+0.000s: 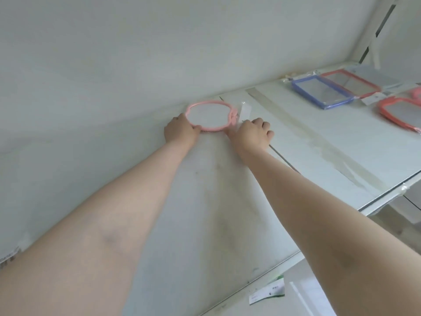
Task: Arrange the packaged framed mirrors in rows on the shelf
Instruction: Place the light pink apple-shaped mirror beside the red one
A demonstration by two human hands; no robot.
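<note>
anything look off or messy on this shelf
A strip of clear tape runs across the shelf, yellowed and wrinkled, peeling at the front edge. A torn paper label lies below. The hands hold the pink round mirror flat by the back wall.

I can read no text anywhere in my view. A white and green paper label lies at the bottom edge below the shelf; it carries small dark marks, but they are too small and blurred for me to make out a word or number. A white tag lies on the shelf beside the red framed mirror, and its print is only a grey smudge to me. At the far left edge, low on the wall, I see a strip with dark marks that may be print, also unreadable. No brand, price or sign is legible.
</note>
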